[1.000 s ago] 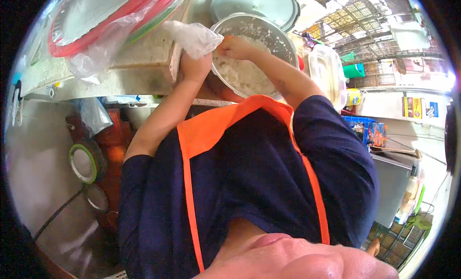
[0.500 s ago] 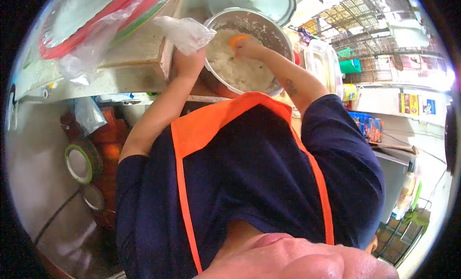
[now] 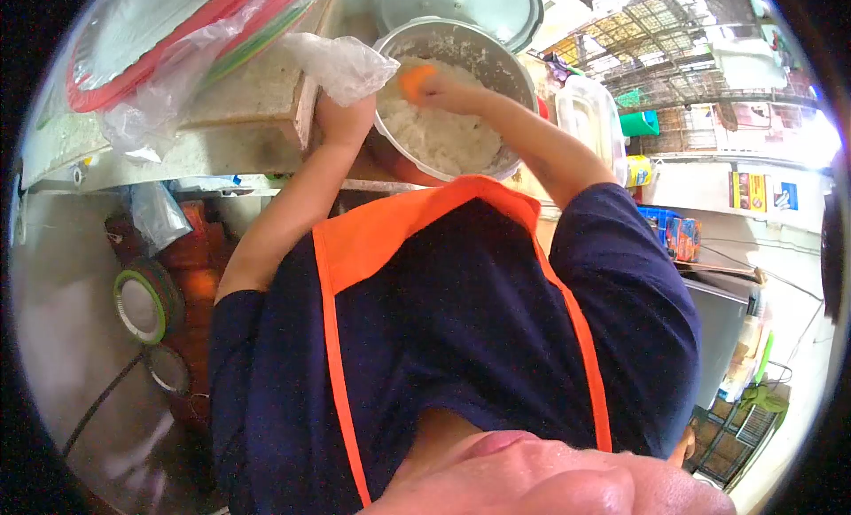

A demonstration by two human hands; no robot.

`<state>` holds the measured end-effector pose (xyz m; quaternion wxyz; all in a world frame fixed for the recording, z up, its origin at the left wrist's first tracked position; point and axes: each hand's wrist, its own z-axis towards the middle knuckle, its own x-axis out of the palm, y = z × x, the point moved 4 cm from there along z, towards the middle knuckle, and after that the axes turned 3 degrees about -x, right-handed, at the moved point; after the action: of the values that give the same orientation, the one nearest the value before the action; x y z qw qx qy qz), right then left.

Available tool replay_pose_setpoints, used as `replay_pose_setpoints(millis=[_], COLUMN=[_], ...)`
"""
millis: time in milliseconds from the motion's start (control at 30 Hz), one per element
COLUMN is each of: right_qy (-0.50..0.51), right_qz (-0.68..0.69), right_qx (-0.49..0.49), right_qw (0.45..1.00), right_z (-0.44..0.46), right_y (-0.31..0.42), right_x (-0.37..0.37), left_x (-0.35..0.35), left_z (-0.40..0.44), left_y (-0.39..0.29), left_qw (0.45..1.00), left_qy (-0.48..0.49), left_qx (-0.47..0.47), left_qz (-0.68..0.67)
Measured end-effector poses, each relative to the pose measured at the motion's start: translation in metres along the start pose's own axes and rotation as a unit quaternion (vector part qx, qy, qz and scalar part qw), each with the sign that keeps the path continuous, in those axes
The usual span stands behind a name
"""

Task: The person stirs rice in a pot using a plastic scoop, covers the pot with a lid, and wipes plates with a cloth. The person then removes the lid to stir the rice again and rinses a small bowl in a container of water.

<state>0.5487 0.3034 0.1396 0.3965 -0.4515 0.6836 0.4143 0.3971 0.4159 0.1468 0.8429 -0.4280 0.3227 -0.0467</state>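
The plastic bag [image 3: 341,65] hides most of my left hand [image 3: 344,116], raised left of the pot [image 3: 483,58]; I cannot tell how far its fingers close. My right hand [image 3: 445,95], knuckles up, reaches inside the pot, closed around the orange utensil [image 3: 415,82], its shape unclear over white food [image 3: 443,141].

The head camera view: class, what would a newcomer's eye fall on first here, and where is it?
Probably the bright orange apron across the dark shirt, mid-picture. Next, above it, the large pot of white, rice-like food, where the right hand holds an orange utensil. Left of the pot, the left hand holds a clear plastic bag.
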Motion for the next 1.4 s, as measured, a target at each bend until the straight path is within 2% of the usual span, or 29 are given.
replay_pose_setpoints(millis=[33,67,100,133,167,200,267,400,467,500,567,600,667,700,767,800,867,900,967,1000,1067,1100,1167,1200,1267,1300,1367,1400], right_qy=[-0.024,-0.031,-0.041,-0.002,0.033,0.030,-0.084,-0.132,0.035,0.037,0.086,0.086,0.082,0.081,0.088,0.088,0.073,0.072,0.092,0.090,0.054,0.054,0.062,0.064,-0.023,-0.022,0.021,0.019], right_qz=[0.183,0.273,0.360,0.231,0.095,0.091,0.123,0.153,0.266,0.270,0.056,0.056,-0.073,-0.071,0.016,0.017,0.283,0.283,0.190,0.191,0.061,0.059,0.297,0.296,0.347,0.348,0.097,0.095], right_qx=[0.023,0.033,0.043,0.055,0.066,0.066,-0.024,-0.067,0.016,0.020,0.100,0.101,-0.113,-0.111,-0.018,-0.015,-0.003,-0.001,0.113,0.113,0.026,0.024,-0.024,-0.024,0.055,0.055,0.037,0.035], right_qw=[0.982,0.961,0.931,0.971,0.993,0.993,0.989,0.977,0.963,0.962,0.990,0.990,0.988,0.988,0.996,0.996,0.956,0.957,0.971,0.971,0.996,0.997,0.952,0.953,0.936,0.936,0.994,0.995], right_z=[-0.023,-0.031,-0.039,-0.032,-0.029,-0.017,0.014,0.014,-0.029,-0.037,-0.035,-0.030,-0.023,-0.024,-0.034,-0.042,-0.061,-0.058,-0.045,-0.039,-0.023,-0.024,-0.042,-0.042,-0.037,-0.031,-0.009,-0.005], right_y=[0.007,-0.001,-0.010,-0.030,-0.039,-0.041,-0.016,-0.013,-0.012,-0.025,-0.062,-0.073,-0.074,-0.059,-0.022,-0.021,-0.025,-0.026,-0.041,-0.036,-0.026,-0.034,-0.034,-0.041,-0.063,-0.059,-0.037,-0.027], right_x=[-0.026,-0.034,-0.042,-0.036,-0.030,-0.019,0.001,0.012,-0.025,-0.026,-0.024,-0.003,0.058,0.057,0.039,0.025,0.001,-0.010,-0.018,-0.001,0.038,0.036,0.021,0.006,-0.022,-0.019,-0.009,-0.004], left_x=[-0.001,0.000,0.003,0.004,0.005,0.005,0.005,0.000,0.003,0.003,0.003,0.003,0.002,0.000,0.000,0.002,0.009,0.014,0.015,0.016,0.017,0.016,0.019,0.024,0.026,0.025,0.025,0.026], left_z=[0.001,0.001,0.001,-0.002,-0.002,0.000,-0.001,-0.002,0.001,0.002,0.001,0.001,0.000,0.001,0.003,0.004,0.007,0.009,0.009,0.009,0.012,0.013,0.007,0.008,0.009,0.010,0.010,0.010], left_y=[0.000,0.000,0.003,0.007,0.008,0.007,0.003,0.003,0.002,0.003,0.004,0.004,0.002,0.000,0.000,0.003,0.009,0.015,0.019,0.021,0.024,0.022,0.025,0.030,0.034,0.034,0.035,0.035], left_qw=[1.000,1.000,0.999,0.997,0.997,0.999,1.000,1.000,1.000,1.000,1.000,1.000,0.999,0.999,0.998,0.999,0.999,0.999,0.999,1.000,1.000,0.999,0.997,0.998,0.998,0.999,0.998,0.998], left_qy=[-0.025,-0.025,-0.002,0.026,0.027,0.013,0.002,0.011,-0.002,-0.004,-0.006,-0.016,-0.023,-0.019,-0.011,-0.016,-0.018,-0.026,-0.031,-0.016,-0.001,-0.029,-0.052,-0.044,-0.035,-0.033,-0.030,-0.038], left_qx=[0.018,0.017,-0.025,-0.064,-0.061,-0.032,-0.009,-0.002,-0.010,0.004,0.020,0.023,0.027,0.041,0.059,0.050,0.043,0.013,-0.016,-0.019,-0.019,0.021,0.056,0.035,0.014,0.028,0.045,0.051], left_qz=[-0.002,-0.002,-0.022,-0.040,-0.040,-0.030,-0.020,0.004,0.001,-0.008,-0.017,-0.004,0.008,0.009,0.007,-0.005,-0.021,-0.019,-0.016,-0.015,-0.013,0.000,0.015,-0.013,-0.041,-0.015,0.016,0.019])
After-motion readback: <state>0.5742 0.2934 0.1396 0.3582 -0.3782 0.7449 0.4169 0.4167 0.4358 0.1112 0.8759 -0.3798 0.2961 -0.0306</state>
